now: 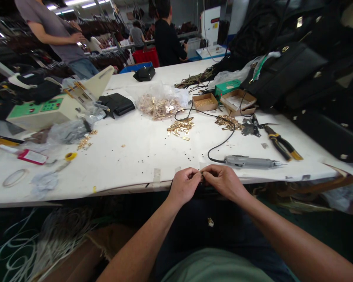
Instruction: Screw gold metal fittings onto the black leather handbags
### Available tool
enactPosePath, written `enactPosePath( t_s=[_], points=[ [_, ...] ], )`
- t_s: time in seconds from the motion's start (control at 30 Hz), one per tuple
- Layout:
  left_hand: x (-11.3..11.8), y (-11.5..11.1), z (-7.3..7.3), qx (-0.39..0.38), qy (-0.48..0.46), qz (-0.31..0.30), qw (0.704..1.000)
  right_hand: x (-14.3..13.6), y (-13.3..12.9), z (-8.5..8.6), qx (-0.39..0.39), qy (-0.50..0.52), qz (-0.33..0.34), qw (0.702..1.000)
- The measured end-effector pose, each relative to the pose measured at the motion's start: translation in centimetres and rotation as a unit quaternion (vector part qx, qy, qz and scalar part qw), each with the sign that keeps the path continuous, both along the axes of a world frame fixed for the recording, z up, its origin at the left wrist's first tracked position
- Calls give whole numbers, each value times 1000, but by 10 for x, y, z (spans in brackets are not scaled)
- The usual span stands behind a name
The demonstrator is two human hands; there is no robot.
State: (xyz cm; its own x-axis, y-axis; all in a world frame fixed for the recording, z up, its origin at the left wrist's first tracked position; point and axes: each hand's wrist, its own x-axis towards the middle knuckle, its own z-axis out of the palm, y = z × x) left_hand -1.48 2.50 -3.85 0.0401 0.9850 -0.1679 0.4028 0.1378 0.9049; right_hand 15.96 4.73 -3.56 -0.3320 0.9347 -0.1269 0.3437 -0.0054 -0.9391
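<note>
At the table's near edge my left hand (184, 185) and my right hand (223, 181) meet, fingertips pinched together. Between them is a small gold-coloured metal fitting (201, 178), mostly covered by the fingers. Something black lies under the fingertips, but its shape is hidden. A grey electric screwdriver (250, 161) with a black cord rests just beyond my right hand. Farther in, a pile of gold metal fittings (181, 126) lies on the white table (126, 156), with another pile of gold pieces (228, 122) to its right. A pale metal piece (210, 222) shows below my hands.
Yellow-and-black pliers (283, 143) lie at the right, near black bags (291, 74). Behind the piles are a plastic bag of fittings (160, 102) and a small cardboard box (205, 102). A machine with green panels (44, 109) stands left. Several people are in the background.
</note>
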Motion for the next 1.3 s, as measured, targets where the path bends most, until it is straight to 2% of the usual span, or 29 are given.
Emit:
enactPosePath(
  t_s=[0.13,0.23,0.37,0.4,0.47,0.57,0.67,0.73,0.8,0.9,1.0,1.07,1.1,1.17,1.23,1.3],
  points=[
    [-2,1,1,19,15,-2,1000,4,5,3,-33,28,22,999],
    [-2,0,5,38,29,-5,999,4,6,7,-29,33,16,999],
    [-8,-8,18,41,24,-29,998,4,-5,17,3,36,10,999],
    [-12,-12,25,44,22,-56,997,5,-11,21,22,36,16,999],
    [-24,-22,43,45,24,-147,988,10,-27,29,72,32,48,996],
    [-46,-33,74,20,14,-282,959,18,-57,38,142,16,118,983],
    [-57,-36,92,-36,-33,-327,944,26,-82,43,171,0,161,972],
    [-52,-35,95,-57,-63,-328,941,30,-94,46,173,-7,173,970],
    [-41,-33,90,-32,-56,-335,940,33,-102,51,189,-12,176,966],
    [-22,-32,74,16,-11,-356,934,37,-109,61,227,-16,171,959],
    [-15,-33,49,-51,-44,-371,926,35,-107,65,198,-2,133,971],
    [-19,-29,27,-135,-75,-390,908,27,-95,59,118,41,98,987],
    [-23,-24,16,-171,-75,-378,907,22,-84,53,66,75,83,992],
    [-29,-11,-6,-199,-121,-302,924,11,-55,40,-25,143,54,988],
    [-33,2,-22,-190,-176,-228,939,1,-25,27,-59,168,23,984],
    [-33,8,-33,-187,-216,-193,939,-6,0,15,-65,145,4,987]
  ],
)
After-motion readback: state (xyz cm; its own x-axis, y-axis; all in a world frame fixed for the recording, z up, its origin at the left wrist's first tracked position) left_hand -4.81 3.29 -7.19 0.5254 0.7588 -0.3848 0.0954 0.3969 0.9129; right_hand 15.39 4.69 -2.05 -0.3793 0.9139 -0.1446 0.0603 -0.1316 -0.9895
